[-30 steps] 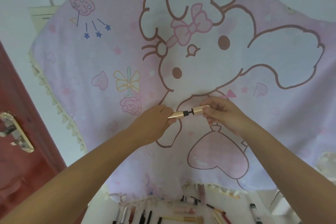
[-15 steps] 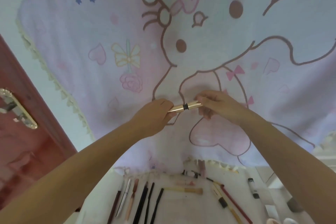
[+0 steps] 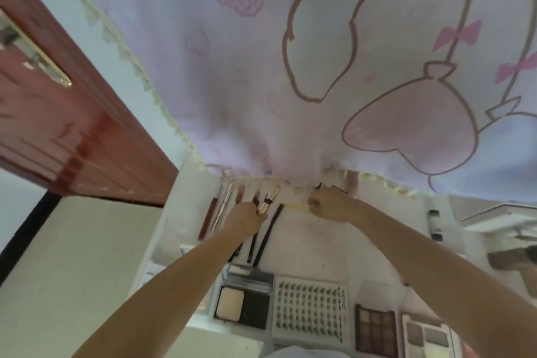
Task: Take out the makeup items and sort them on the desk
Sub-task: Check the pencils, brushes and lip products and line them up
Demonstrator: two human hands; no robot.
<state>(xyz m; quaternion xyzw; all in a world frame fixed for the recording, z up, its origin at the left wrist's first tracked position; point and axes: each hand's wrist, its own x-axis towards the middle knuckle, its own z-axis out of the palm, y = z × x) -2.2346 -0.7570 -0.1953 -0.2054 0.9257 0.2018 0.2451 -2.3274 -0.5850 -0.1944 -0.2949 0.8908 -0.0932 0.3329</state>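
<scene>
A: Your left hand (image 3: 245, 219) pinches the gold tube (image 3: 268, 199) over the far-left row of pencils (image 3: 268, 231); what next?

B: Lay it parallel beside them, touching none; I'd lower it flat, then let go.

A: And your right hand (image 3: 329, 206)?

B: Curled, far on the desk (image 3: 313, 244); I cannot tell whether it holds anything; keep it off the row.
</scene>
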